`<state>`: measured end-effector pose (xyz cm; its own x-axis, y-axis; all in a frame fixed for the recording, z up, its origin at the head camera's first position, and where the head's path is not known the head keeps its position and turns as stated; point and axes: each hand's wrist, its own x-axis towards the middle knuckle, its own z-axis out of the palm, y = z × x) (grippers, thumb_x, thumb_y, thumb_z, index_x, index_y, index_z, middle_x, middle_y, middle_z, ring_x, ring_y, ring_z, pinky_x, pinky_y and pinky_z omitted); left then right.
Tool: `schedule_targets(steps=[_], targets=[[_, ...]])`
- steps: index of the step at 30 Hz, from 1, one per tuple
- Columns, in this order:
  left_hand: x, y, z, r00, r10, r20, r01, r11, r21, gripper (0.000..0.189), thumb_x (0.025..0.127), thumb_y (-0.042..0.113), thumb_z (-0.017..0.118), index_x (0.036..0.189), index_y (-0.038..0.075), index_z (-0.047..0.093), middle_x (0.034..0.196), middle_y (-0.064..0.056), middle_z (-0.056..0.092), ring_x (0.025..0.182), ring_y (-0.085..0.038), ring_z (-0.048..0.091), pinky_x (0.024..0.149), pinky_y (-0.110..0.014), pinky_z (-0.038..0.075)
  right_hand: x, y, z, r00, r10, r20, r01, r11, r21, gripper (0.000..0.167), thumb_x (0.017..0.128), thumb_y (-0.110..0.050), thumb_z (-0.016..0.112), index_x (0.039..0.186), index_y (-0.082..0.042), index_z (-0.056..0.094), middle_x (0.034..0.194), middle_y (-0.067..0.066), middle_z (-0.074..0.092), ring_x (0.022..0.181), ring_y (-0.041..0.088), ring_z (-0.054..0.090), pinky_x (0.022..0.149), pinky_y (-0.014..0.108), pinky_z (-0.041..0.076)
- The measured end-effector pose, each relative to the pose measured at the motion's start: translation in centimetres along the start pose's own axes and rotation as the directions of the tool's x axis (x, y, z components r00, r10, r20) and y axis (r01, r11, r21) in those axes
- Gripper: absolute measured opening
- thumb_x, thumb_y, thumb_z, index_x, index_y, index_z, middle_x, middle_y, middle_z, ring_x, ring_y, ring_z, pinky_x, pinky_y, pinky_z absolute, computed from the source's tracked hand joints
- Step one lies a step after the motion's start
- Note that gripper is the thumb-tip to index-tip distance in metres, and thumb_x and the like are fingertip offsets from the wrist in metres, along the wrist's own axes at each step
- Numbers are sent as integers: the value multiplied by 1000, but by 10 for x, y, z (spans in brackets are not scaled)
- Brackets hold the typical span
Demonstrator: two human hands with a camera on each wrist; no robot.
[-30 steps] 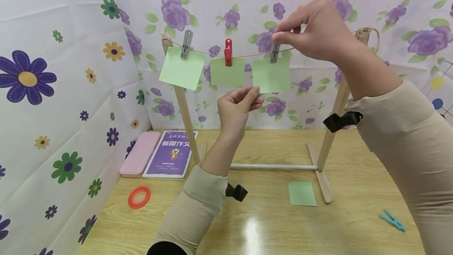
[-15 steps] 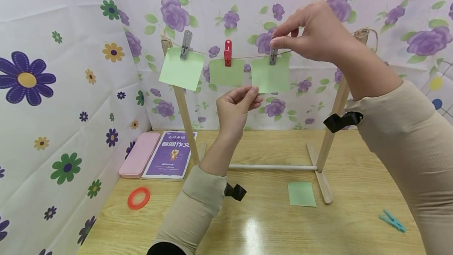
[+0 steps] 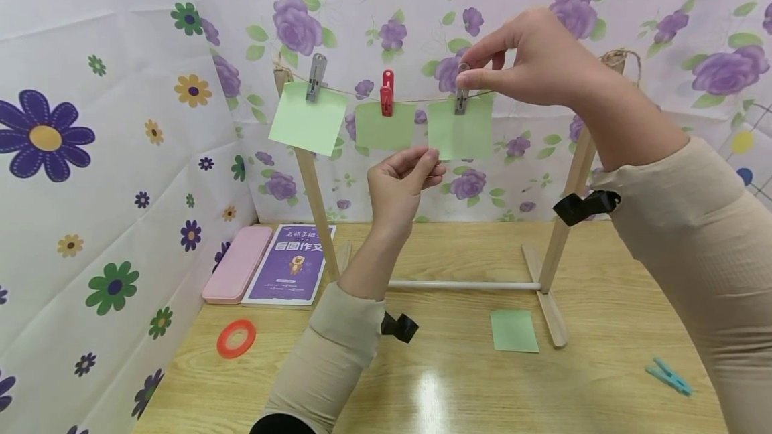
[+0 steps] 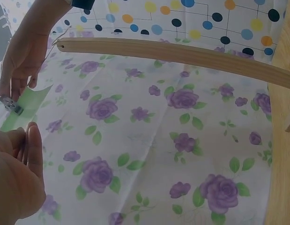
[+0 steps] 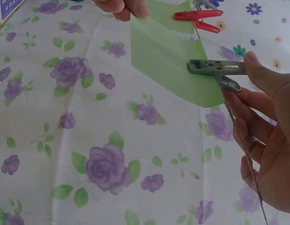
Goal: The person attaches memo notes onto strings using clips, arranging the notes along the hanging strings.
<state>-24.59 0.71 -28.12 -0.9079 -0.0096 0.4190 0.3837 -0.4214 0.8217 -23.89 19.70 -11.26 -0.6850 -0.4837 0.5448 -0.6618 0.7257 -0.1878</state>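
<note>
My right hand (image 3: 533,59) is at a grey clothespin (image 3: 461,99), with thumb and index finger on its two handles. The clothespin sits over the string and the top edge of a green paper square (image 3: 464,136). In the right wrist view, the handles of the grey clothespin (image 5: 217,68) stand apart between thumb and finger. My left hand (image 3: 395,193) pinches the lower left corner of that paper. To the left, a red clothespin (image 3: 387,94) holds a second green square (image 3: 382,132), and another grey clothespin (image 3: 315,77) holds a third (image 3: 307,122).
The string runs between two wooden posts (image 3: 561,220). On the table lie a loose green square (image 3: 515,331), a blue clothespin (image 3: 669,376), an orange ring (image 3: 236,338), a purple booklet (image 3: 286,266) and a pink case (image 3: 238,264). Flowered cloth hangs behind.
My right hand and the grey clothespin have come down slightly and a little left. Its thumb and index finger have spread a bit, showing more of the handles. The left hand keeps its pinch.
</note>
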Motion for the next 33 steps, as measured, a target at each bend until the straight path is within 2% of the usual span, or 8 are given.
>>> schedule_targets(steps=[3, 5, 10, 16, 21, 24, 27, 33], targets=[[0, 0, 0, 1000, 2, 2, -2, 1000, 1, 14, 93, 3, 73, 101, -7, 72, 87, -14, 75, 73, -15, 74, 72, -31, 65, 0, 0, -1, 1000, 11, -2, -11, 1000, 0, 27, 96, -27, 73, 114, -7, 78, 110, 8, 76, 88, 12, 55, 53, 17, 42], [0, 1, 0, 1000, 0, 3, 0, 1000, 2, 14, 93, 3, 73, 101, -7, 72, 87, -13, 75, 74, -14, 74, 72, -30, 64, -2, 0, -1, 1000, 23, -21, -23, 1000, 0, 29, 96, -27, 72, 119, -7, 76, 115, 8, 74, 94, 15, 56, 65, 18, 44], [-1, -1, -1, 1000, -12, -1, 12, 1000, 2, 14, 93, 4, 73, 102, -7, 72, 86, -12, 75, 74, -14, 74, 72, -30, 64, -7, -1, 3, 986, -50, -162, 54, 998, 21, 31, 94, -18, 75, 123, -6, 72, 119, 9, 72, 101, 20, 57, 82, 27, 39], [-1, -2, -1, 1000, -18, 0, 18, 1000, 2, 15, 93, 3, 73, 105, -6, 72, 92, -17, 75, 76, -15, 74, 73, -32, 65, -19, 2, 9, 901, -276, -335, 285, 958, -22, 27, 90, -4, 77, 116, 2, 73, 105, 17, 73, 88, 16, 56, 72, 18, 37], [-1, -4, 0, 1000, -21, 19, 20, 1000, 10, 17, 92, 1, 73, 107, -7, 72, 93, -16, 75, 77, -15, 74, 75, -33, 65, -30, 6, 17, 854, -295, -428, 331, 944, 11, 23, 85, 0, 79, 108, 3, 76, 93, 16, 73, 75, 7, 45, 65, 17, 33], [-1, -5, -1, 999, -26, 28, 25, 999, 26, 18, 92, 2, 73, 108, -7, 72, 93, -16, 75, 77, -14, 74, 76, -34, 65, -39, 13, 24, 836, -285, -469, 342, 939, 40, 21, 88, -10, 79, 105, 2, 76, 91, 16, 73, 73, 5, 43, 63, 18, 33], [-2, -7, -2, 999, -35, 41, 33, 998, 45, 19, 93, 4, 74, 109, -6, 72, 95, -19, 74, 78, -14, 74, 77, -36, 65, -50, 20, 31, 823, -274, -497, 360, 929, 85, 33, 93, -29, 75, 103, 4, 76, 89, 17, 74, 73, 4, 46, 63, 17, 34], [-4, -13, -8, 996, -74, 52, 70, 995, 71, 21, 93, 6, 75, 110, -5, 72, 92, -11, 75, 79, -14, 74, 80, -38, 64, -79, 33, 49, 827, -215, -520, 353, 918, 181, 57, 94, -50, 69, 99, 6, 76, 82, 16, 72, 71, 2, 48, 61, 17, 35]])
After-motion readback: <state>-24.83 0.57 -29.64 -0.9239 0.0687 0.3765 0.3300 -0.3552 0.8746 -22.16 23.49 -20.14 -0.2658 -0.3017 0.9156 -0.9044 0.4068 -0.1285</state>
